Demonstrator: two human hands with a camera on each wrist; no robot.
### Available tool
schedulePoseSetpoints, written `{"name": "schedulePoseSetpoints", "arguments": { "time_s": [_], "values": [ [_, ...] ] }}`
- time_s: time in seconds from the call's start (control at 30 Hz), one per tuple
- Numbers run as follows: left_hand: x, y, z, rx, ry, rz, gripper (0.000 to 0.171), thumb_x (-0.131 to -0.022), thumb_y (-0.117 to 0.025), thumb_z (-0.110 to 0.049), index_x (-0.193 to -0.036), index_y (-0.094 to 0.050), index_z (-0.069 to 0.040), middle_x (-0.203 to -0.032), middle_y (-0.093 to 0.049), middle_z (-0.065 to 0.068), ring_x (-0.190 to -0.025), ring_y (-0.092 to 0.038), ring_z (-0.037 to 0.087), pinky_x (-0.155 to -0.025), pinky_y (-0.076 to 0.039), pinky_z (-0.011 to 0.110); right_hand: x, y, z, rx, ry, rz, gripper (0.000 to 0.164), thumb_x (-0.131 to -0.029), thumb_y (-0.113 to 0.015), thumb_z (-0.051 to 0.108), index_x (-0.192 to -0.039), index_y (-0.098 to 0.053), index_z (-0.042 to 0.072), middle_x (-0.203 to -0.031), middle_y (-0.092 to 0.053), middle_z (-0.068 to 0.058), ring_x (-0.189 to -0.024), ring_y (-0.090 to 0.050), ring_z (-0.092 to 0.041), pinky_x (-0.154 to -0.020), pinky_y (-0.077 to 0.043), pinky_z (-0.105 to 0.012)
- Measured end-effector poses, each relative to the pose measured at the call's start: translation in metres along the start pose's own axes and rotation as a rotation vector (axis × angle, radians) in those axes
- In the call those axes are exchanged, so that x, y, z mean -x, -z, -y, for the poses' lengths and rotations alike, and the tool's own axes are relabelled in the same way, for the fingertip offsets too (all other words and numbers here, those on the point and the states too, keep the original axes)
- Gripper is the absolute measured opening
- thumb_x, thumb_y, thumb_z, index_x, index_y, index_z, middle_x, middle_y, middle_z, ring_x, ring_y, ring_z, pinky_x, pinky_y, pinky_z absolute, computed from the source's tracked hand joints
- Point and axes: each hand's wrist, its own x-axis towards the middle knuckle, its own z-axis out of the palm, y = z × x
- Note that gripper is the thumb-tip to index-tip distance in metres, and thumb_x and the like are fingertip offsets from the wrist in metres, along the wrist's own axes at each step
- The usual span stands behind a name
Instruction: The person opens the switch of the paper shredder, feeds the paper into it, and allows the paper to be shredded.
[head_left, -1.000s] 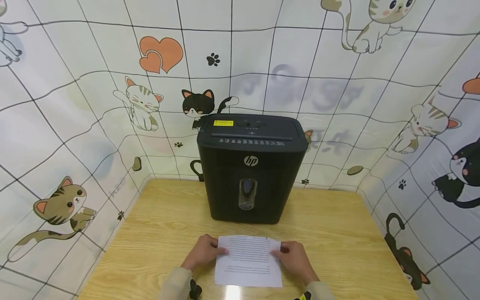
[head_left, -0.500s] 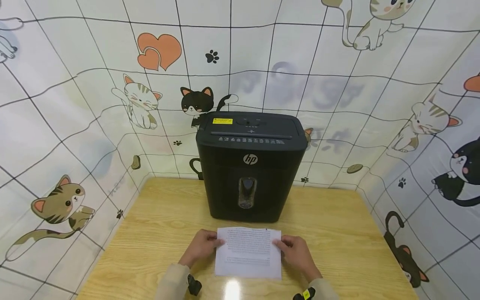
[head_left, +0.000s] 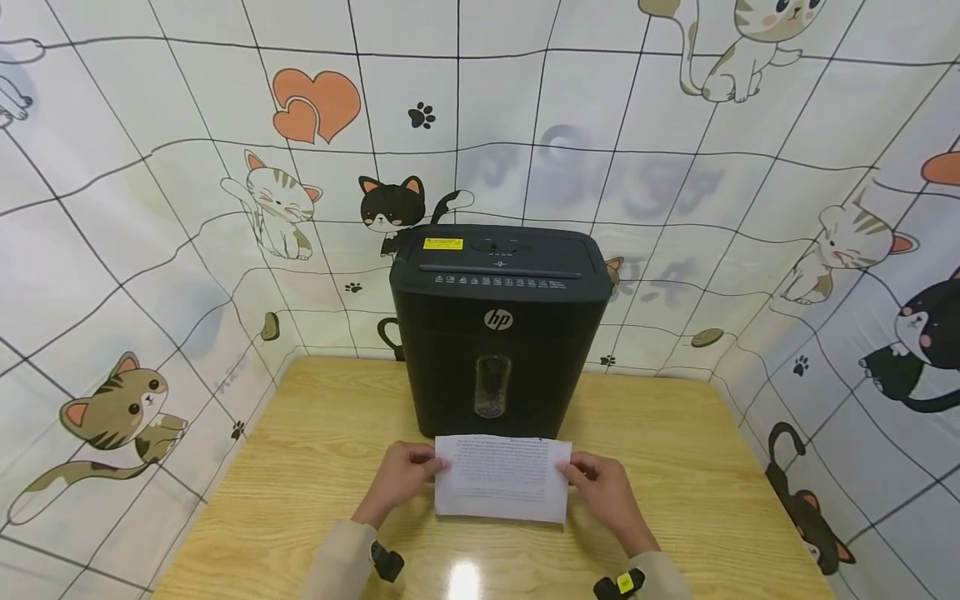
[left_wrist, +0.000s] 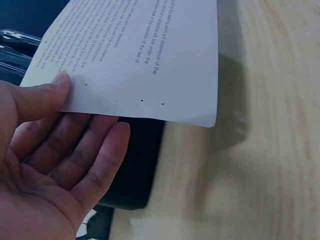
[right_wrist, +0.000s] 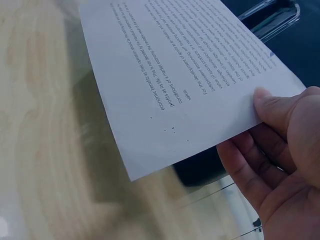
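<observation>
A printed sheet of paper (head_left: 502, 479) is held above the table, in front of a black HP paper shredder (head_left: 450, 358). My left hand (head_left: 401, 475) pinches the sheet's left edge, thumb on the printed face and fingers beneath. On the opposite edge, my right hand (head_left: 606, 492) grips it the same way. In the left wrist view, the thumb of the left hand (left_wrist: 60, 135) presses on the paper (left_wrist: 150, 80). The right wrist view has the right hand (right_wrist: 285, 145) on the sheet's other side (right_wrist: 145, 100). The shredder's feed slot lies on its top, above the paper's level.
The light wooden table (head_left: 300, 442) carries the shredder near its back edge. A white cloth wall (head_left: 675, 108) printed with cats and grid lines closes in the back and both sides. Light glares off the table's front.
Both hands have moved the paper forward and up, toward the shredder. Its top edge now overlaps the shredder's base in the head view, and the sheet looks shorter, more tilted.
</observation>
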Motion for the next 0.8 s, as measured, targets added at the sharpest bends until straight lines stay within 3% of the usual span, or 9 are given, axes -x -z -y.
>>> {"name": "schedulePoseSetpoints", "arguments": {
  "time_s": [0.1, 0.33, 0.8],
  "values": [
    [0.000, 0.004, -0.012, 0.015, -0.007, -0.021, 0.011, -0.092, -0.075, -0.011, -0.090, -0.081, -0.002, -0.089, -0.078, 0.013, -0.074, -0.074, 0.014, -0.073, -0.063, 0.044, 0.000, 0.007, 0.011, -0.005, 0.014, -0.008, 0.007, -0.094, -0.075, 0.016, -0.096, -0.079, 0.011, -0.086, -0.074, -0.003, -0.074, -0.058, -0.008, -0.064, -0.049, -0.021],
    [-0.004, 0.016, -0.042, -0.021, -0.029, -0.073, 0.009, -0.091, -0.076, -0.011, -0.087, -0.081, -0.005, -0.087, -0.078, 0.009, -0.075, -0.073, 0.021, -0.066, -0.054, 0.023, -0.002, 0.022, 0.038, -0.010, 0.046, -0.032, 0.013, -0.096, -0.073, 0.018, -0.104, -0.079, 0.010, -0.095, -0.076, -0.007, -0.077, -0.058, -0.012, -0.065, -0.044, -0.022],
    [-0.010, 0.031, -0.079, -0.030, -0.096, -0.115, 0.010, -0.092, -0.077, -0.016, -0.086, -0.081, -0.010, -0.087, -0.078, 0.007, -0.067, -0.060, 0.009, -0.057, -0.042, 0.022, -0.009, 0.042, 0.069, 0.056, 0.133, -0.077, 0.016, -0.097, -0.073, 0.026, -0.104, -0.079, 0.013, -0.099, -0.077, -0.007, -0.079, -0.058, -0.016, -0.064, -0.041, -0.023]
  ]
}}
